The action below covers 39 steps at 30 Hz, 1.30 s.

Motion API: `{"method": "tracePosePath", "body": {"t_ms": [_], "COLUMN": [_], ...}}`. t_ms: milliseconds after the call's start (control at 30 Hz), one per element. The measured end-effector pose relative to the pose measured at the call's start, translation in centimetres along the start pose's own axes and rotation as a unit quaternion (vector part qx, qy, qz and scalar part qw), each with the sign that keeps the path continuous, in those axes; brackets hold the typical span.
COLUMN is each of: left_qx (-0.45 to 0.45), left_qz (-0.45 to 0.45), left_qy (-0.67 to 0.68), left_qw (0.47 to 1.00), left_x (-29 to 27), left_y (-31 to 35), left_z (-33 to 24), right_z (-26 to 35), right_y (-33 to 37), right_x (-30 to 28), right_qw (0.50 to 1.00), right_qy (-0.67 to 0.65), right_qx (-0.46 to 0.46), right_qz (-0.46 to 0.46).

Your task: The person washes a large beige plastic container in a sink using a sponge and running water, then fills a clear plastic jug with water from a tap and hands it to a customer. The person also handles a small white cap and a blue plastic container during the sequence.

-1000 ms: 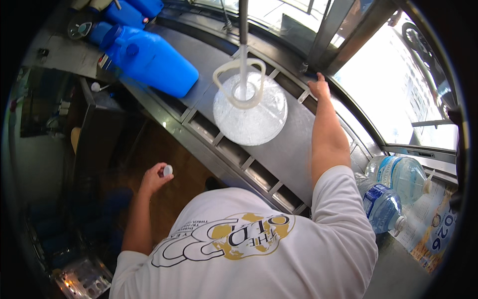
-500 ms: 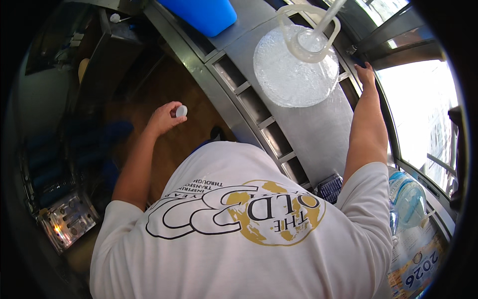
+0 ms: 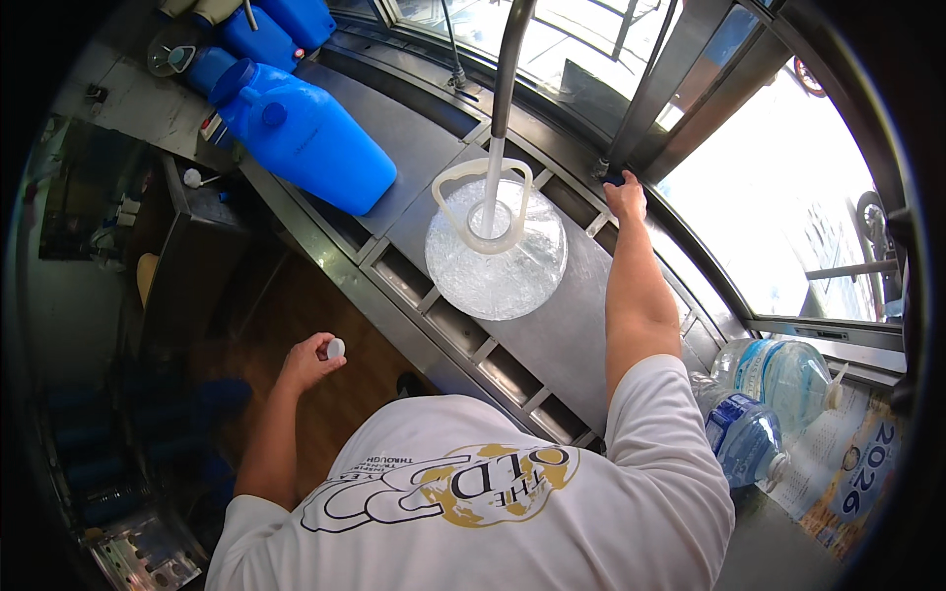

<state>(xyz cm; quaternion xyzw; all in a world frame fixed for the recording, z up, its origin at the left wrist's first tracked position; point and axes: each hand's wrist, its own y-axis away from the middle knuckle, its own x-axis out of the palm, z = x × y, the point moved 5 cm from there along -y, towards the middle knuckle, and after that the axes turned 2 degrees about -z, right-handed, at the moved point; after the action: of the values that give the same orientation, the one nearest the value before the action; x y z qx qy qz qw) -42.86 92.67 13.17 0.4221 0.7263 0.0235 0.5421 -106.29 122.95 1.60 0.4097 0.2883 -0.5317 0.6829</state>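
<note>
A clear round water jug (image 3: 496,260) with a white handle stands on the steel counter (image 3: 567,335), and water runs into its mouth from a metal pipe (image 3: 510,59) above. My right hand (image 3: 625,194) reaches past the jug and presses on a small dark knob at the window frame. My left hand (image 3: 308,361) hangs low over the floor, its fingers pinching a small white cap (image 3: 336,348).
Blue plastic jerrycans (image 3: 307,135) lie at the counter's far left. Two clear bottles with blue labels (image 3: 759,399) rest at the right, beside a paper calendar (image 3: 847,453). Slots run along the counter's near edge. Brown floor lies below left.
The view swung away and back over the second; the jug sits again mid-frame. My right hand stays at the window frame, and my left keeps the cap.
</note>
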Motion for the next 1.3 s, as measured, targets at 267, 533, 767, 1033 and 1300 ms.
{"method": "tracePosePath", "body": {"t_ms": [267, 533, 767, 1033, 1300], "left_qx": [0.015, 0.040, 0.021, 0.016, 0.155], "left_qz": [0.002, -0.017, -0.014, -0.020, -0.059], "left_qy": [0.027, 0.005, 0.013, -0.023, 0.219], "left_qw": [1.000, 0.999, 1.000, 0.999, 0.962], "left_x": [0.3, -0.7, -1.0, -1.0, -1.4], "left_y": [-0.3, 0.4, 0.9, 1.0, -0.2], "left_z": [-0.5, 0.2, 0.0, -0.2, -8.4], "right_z": [0.9, -1.9, -2.4, -3.2, -4.1], "right_y": [0.9, -0.4, -0.3, -0.8, -0.3], "right_x": [-1.1, 0.7, 1.0, 1.3, 1.0], "right_qw": [0.998, 1.000, 1.000, 0.998, 0.997], "right_qy": [0.048, -0.009, -0.028, -0.062, -0.062], "right_qx": [-0.049, -0.017, -0.007, -0.024, -0.036], "right_qz": [0.006, 0.004, 0.006, 0.007, 0.004]}}
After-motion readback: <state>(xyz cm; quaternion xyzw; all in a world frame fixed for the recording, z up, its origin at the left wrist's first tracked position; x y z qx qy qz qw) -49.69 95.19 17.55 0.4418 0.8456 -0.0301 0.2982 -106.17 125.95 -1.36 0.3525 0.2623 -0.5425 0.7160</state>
